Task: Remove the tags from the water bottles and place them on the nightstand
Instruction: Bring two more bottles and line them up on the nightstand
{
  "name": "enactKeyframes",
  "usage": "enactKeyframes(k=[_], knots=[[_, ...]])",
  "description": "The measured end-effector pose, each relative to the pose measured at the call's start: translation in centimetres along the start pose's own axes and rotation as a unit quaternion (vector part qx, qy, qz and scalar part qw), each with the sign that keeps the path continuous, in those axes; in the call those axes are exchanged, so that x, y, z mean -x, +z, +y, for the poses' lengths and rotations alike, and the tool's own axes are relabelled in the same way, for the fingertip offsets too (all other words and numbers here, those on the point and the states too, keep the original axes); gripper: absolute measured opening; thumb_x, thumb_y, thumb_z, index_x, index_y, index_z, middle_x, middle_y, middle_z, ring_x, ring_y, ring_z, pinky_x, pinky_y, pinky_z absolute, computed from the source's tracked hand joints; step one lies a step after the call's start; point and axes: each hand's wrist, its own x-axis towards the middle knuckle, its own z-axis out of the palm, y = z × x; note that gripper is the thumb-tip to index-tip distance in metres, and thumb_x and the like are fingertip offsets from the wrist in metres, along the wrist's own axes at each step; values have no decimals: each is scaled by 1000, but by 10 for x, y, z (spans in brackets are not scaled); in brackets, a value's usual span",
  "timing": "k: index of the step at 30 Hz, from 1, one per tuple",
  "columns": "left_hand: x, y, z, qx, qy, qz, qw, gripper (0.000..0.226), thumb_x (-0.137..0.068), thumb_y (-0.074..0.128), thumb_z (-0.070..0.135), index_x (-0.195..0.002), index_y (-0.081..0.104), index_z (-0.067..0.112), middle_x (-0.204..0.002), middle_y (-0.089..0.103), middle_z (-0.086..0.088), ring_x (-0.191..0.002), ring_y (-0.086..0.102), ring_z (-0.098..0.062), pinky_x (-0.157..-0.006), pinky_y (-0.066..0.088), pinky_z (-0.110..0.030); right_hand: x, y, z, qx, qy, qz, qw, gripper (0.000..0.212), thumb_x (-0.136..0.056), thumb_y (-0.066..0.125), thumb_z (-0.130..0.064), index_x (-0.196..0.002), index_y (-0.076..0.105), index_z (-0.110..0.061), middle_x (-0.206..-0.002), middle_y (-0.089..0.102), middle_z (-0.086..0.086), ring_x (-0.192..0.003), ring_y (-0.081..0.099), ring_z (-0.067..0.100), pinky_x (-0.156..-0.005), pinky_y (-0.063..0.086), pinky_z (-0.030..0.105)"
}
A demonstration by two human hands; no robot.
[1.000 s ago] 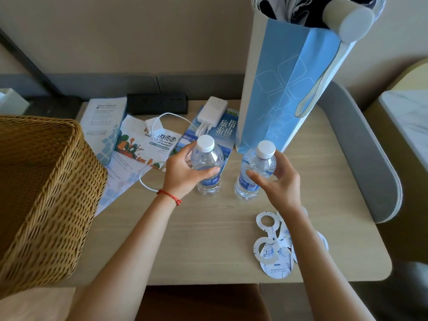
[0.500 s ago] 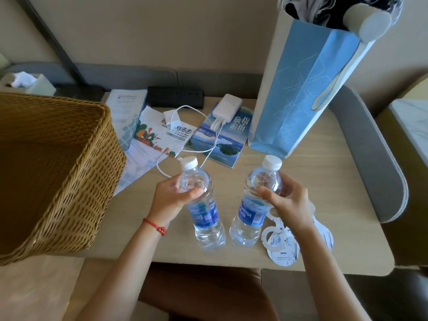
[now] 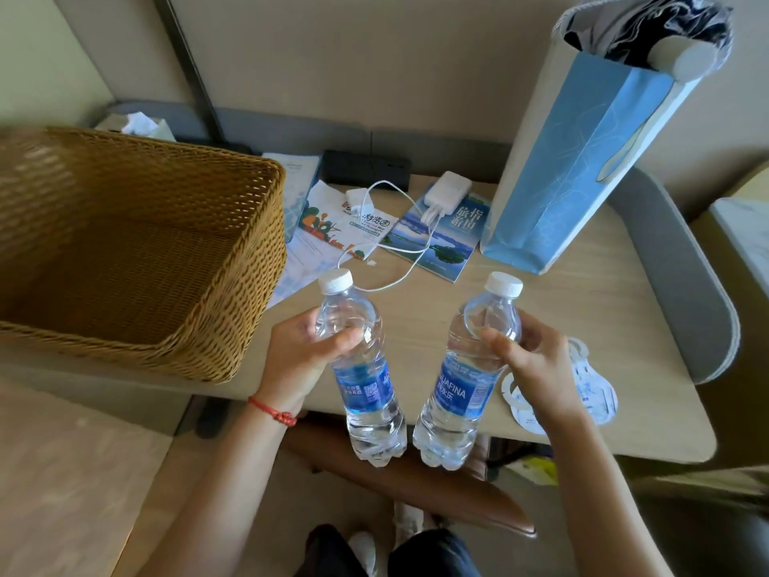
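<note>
My left hand (image 3: 303,360) grips a clear water bottle (image 3: 366,393) with a white cap and blue label around its upper body. My right hand (image 3: 532,360) grips a second, matching bottle (image 3: 462,393) the same way. Both bottles hang in the air, tilted, over the front edge of the wooden table (image 3: 603,293). No tags hang on their necks. Several white paper tags (image 3: 591,389) with blue print lie on the table at the front right, partly hidden behind my right hand.
A large wicker basket (image 3: 233,285) stands at the left. A tall blue paper bag (image 3: 582,160) stands at the back right. Brochures (image 3: 437,239), a white power bank (image 3: 451,193) with cable and a black power strip (image 3: 366,168) lie at the back. A brown chair (image 3: 416,481) sits below.
Both hands have lifted the bottles off the table and drawn them toward me, past the front edge. The view has pulled back and tilted down.
</note>
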Motion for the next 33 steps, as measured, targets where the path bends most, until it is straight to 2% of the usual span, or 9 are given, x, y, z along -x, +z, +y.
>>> enactKeyframes(k=[3, 8, 13, 17, 21, 24, 28, 31, 33], knots=[[17, -10, 9, -13, 34, -11, 999, 31, -51, 73, 35, -78, 70, 19, -76, 73, 11, -78, 67, -5, -68, 53, -18, 14, 9, -7, 11, -14, -2, 1000, 35, -63, 70, -39, -88, 69, -14, -78, 74, -5, -76, 70, 12, -64, 52, 20], [46, -23, 12, -3, 34, -11, 999, 24, -50, 74, 33, -72, 73, 24, -76, 74, 9, -78, 68, -6, -68, 53, -18, 43, 21, -12, 24, -28, -6, 999, 32, -63, 69, -39, -87, 69, -19, -79, 74, -8, -75, 69, 8, -65, 52, 19], [77, -35, 12, -33, 42, -9, 999, 22, -51, 73, 35, -72, 73, 29, -77, 73, 11, -81, 66, -9, -70, 55, -23, 70, 28, -16, 12, -36, -21, 999, 46, -61, 68, -39, -95, 67, -7, -80, 74, -8, -77, 68, 6, -64, 51, 16], [110, -36, 15, -22, 63, 8, 998, 24, -52, 72, 31, -74, 69, 21, -72, 73, 12, -75, 66, -2, -62, 51, -15, 92, 27, -21, 9, -51, -52, 997, 41, -60, 68, -37, -91, 66, -10, -77, 73, -13, -72, 67, 0, -61, 49, 11], [148, -39, 11, -31, 44, 71, 996, 25, -50, 73, 35, -72, 71, 25, -72, 72, 11, -74, 65, -3, -65, 52, -18, 110, 26, -25, 7, -55, -102, 993, 32, -62, 71, -29, -88, 65, -11, -75, 72, -16, -70, 65, -2, -60, 47, 10], [186, -36, 9, -35, 44, 130, 990, 33, -49, 72, 35, -77, 67, 19, -68, 71, 15, -68, 65, 1, -60, 49, -13, 126, 27, -24, 12, -64, -140, 988, 36, -64, 71, -31, -91, 65, -8, -78, 72, -14, -72, 66, 0, -61, 48, 11], [239, -42, 2, -53, 23, 203, 977, 27, -48, 73, 38, -73, 72, 30, -69, 71, 15, -67, 65, -1, -61, 51, -16, 149, 33, -18, 21, -52, -201, 978, 26, -72, 76, -9, -96, 65, -7, -84, 73, -8, -77, 69, 7, -63, 51, 14], [288, -51, -3, -56, 7, 269, 961, 31, -46, 73, 39, -75, 71, 29, -69, 71, 16, -67, 64, 0, -63, 52, -17, 168, 47, -13, 41, -52, -255, 965, 33, -70, 76, -22, -99, 66, -9, -92, 73, -7, -85, 69, 10, -68, 53, 18], [320, -58, -4, -59, 3, 315, 947, 40, -46, 74, 39, -83, 68, 24, -73, 72, 16, -70, 65, -1, -64, 51, -16, 181, 62, -11, 39, -40, -297, 953, 36, -73, 75, -24, -105, 65, -10, -99, 72, 0, -93, 69, 16, -76, 56, 29]])
